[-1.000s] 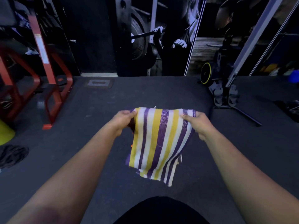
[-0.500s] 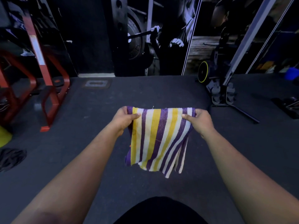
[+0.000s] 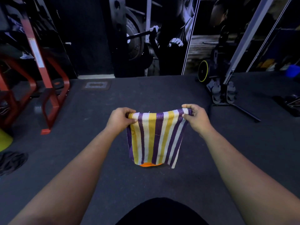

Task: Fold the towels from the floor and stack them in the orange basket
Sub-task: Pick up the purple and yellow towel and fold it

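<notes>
Purple, yellow and white striped towel [image 3: 155,137] hanging above the rubber floor [image 3: 97,143], over an orange sliver [image 3: 148,164], probably the basket. Left hand [image 3: 120,119] pinching the towel's left top corner, right hand [image 3: 195,118] its right. Uneven lowering could undo the fold.

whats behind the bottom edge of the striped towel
A small orange sliver peeks out below the striped towel. The towel covers the rest, so what it is cannot be told.
</notes>
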The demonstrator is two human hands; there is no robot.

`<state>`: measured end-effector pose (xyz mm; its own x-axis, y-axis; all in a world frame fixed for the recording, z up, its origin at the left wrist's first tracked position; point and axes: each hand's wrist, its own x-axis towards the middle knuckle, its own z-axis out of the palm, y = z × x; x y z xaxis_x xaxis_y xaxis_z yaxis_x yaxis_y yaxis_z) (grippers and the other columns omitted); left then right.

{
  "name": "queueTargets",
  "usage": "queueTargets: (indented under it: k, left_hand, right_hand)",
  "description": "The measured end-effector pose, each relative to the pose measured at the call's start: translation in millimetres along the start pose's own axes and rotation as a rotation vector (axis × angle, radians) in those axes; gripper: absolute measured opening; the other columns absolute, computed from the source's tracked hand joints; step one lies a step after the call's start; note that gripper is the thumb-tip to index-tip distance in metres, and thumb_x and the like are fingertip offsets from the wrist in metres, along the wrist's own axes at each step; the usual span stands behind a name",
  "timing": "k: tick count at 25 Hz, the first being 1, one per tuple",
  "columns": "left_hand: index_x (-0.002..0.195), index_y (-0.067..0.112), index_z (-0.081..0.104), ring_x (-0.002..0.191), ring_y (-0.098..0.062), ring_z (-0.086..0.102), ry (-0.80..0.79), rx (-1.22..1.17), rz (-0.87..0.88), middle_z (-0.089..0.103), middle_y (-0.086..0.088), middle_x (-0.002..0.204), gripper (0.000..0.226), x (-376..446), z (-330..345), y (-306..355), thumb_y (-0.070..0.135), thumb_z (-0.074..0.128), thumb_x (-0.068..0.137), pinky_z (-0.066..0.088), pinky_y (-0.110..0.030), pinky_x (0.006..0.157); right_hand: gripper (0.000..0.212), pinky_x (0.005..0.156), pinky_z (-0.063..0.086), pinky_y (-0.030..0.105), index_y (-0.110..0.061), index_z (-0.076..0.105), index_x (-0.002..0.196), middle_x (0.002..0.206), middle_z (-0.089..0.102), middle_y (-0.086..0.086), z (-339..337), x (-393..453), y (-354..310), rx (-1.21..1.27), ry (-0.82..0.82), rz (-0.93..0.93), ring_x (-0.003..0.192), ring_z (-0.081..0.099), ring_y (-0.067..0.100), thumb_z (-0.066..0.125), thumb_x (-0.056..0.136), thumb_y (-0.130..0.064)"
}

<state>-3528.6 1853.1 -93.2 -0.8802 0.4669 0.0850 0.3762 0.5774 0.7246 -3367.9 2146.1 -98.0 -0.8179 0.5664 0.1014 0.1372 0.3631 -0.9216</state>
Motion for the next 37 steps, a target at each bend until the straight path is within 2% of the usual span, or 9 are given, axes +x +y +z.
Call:
queueTargets:
  k: [8,11,14,17,20,24,29,32,37]
  left_hand:
    - [0.109,0.027,0.071,0.120,-0.023,0.048,0.191,0.502,0.147,0.056,0.003,0.116,0.020,-8,5,3,0.040,0.066,0.094,0.039,-0.052,0.096]
    - [0.108,0.018,0.066,0.130,-0.025,0.046,0.186,0.063,0.209,0.052,-0.001,0.131,0.015,-10,1,-1,0.028,0.066,0.097,0.039,-0.056,0.109]
    - [0.104,0.019,0.058,0.092,-0.037,0.064,0.135,-0.520,0.130,0.064,-0.008,0.104,0.009,-18,-7,19,0.026,0.062,0.100,0.055,-0.066,0.079]
    - [0.108,0.019,0.061,0.093,-0.030,0.071,0.164,-0.712,0.058,0.072,-0.011,0.106,0.015,-9,-15,60,0.030,0.064,0.098,0.059,-0.058,0.083]
    - [0.119,0.019,0.060,0.104,-0.028,0.071,0.116,-1.151,-0.020,0.073,-0.011,0.118,0.033,4,-26,72,0.025,0.073,0.090,0.060,-0.048,0.092]
    - [0.120,0.015,0.068,0.105,-0.022,0.074,-0.321,-0.673,-0.075,0.077,-0.006,0.114,0.041,-37,9,15,0.008,0.082,0.083,0.062,-0.041,0.086]
    - [0.105,0.014,0.079,0.099,-0.033,0.075,-0.162,-0.976,-0.264,0.075,-0.019,0.112,0.024,-23,22,30,0.026,0.081,0.085,0.061,-0.037,0.073]
    - [0.114,0.011,0.076,0.108,-0.032,0.072,-0.193,-1.138,-0.242,0.072,-0.020,0.121,0.037,-12,25,40,0.034,0.079,0.086,0.061,-0.041,0.081]
    - [0.102,0.011,0.078,0.100,-0.034,0.075,-0.235,-0.786,-0.362,0.076,-0.018,0.108,0.017,-35,67,27,0.017,0.080,0.086,0.062,-0.036,0.074]
  right_hand:
    - [0.008,0.090,0.051,0.041,-0.034,0.071,0.096,0.094,0.057,-0.015,2,-3,-6,-0.593,0.248,-0.243,0.097,0.051,0.011,0.075,0.088,-0.034]
    - [0.007,0.094,0.050,0.043,-0.028,0.067,0.093,0.101,0.059,-0.005,-2,2,-16,-0.219,0.181,-0.141,0.104,0.057,0.019,0.071,0.091,-0.034]
    - [0.019,0.085,0.054,0.038,-0.025,0.063,0.101,0.098,0.067,-0.003,-4,-4,-28,0.557,0.013,-0.106,0.091,0.066,0.014,0.073,0.090,-0.037]
    - [0.041,0.087,0.060,0.033,-0.028,0.067,0.116,0.109,0.076,-0.005,11,-23,-15,0.397,-0.181,-0.078,0.102,0.072,0.013,0.086,0.079,-0.031]
    - [0.014,0.090,0.060,0.044,-0.012,0.075,0.105,0.099,0.079,0.001,29,-33,7,0.352,-0.084,0.055,0.092,0.074,0.013,0.074,0.091,-0.011]
    - [0.012,0.081,0.058,0.037,-0.014,0.077,0.098,0.101,0.078,0.012,11,-12,-10,0.517,-0.102,0.110,0.091,0.074,0.023,0.066,0.094,-0.010]
    - [0.057,0.090,0.058,0.044,-0.003,0.064,0.129,0.126,0.069,0.020,-23,-9,6,0.773,-0.397,0.264,0.115,0.068,0.035,0.066,0.090,-0.045]
    - [0.046,0.094,0.056,0.044,-0.002,0.067,0.123,0.114,0.074,0.018,-24,-26,36,0.496,-0.437,0.265,0.105,0.073,0.031,0.075,0.085,-0.027]
    - [0.019,0.095,0.058,0.045,-0.008,0.073,0.109,0.104,0.078,0.012,-39,-12,50,0.400,-0.213,0.247,0.100,0.075,0.029,0.069,0.096,-0.021]
